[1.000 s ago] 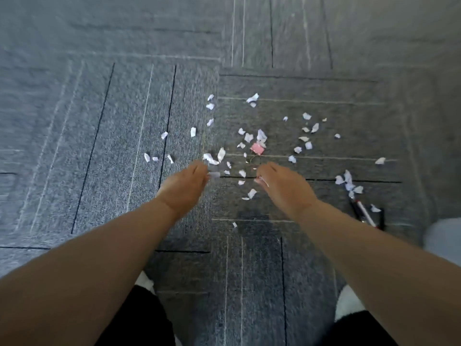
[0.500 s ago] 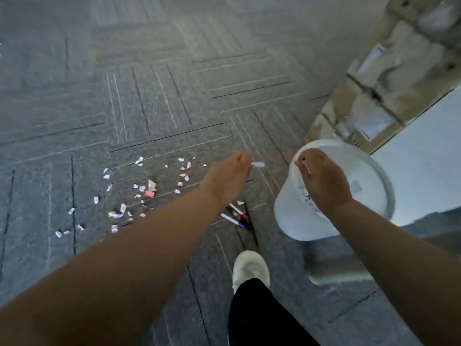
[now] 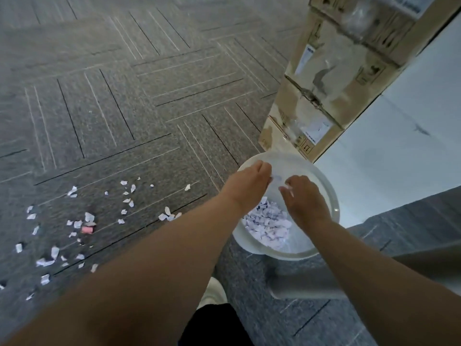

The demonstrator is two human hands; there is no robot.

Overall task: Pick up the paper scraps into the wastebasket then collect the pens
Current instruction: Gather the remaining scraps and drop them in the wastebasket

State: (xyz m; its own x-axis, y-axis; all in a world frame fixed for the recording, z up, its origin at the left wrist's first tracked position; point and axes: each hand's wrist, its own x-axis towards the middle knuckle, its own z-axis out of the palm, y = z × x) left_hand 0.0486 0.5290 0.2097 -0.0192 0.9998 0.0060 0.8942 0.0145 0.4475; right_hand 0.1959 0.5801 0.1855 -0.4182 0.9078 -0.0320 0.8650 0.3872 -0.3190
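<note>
both hands have come over the white wastebasket (image 3: 333,196) since half a second ago, when the left hand (image 3: 245,187) hung short of its rim over the carpet (image 3: 149,101). from the head view the left fingers curl together above the bin, the right hand (image 3: 303,199) pinches a small white scrap (image 3: 287,188) at its fingertips, and torn paper (image 3: 268,224) lies heaped inside. many paper scraps (image 3: 74,224) lie strewn on the carpet to the left, well apart from the bin, beside cardboard boxes (image 3: 331,78).
</note>
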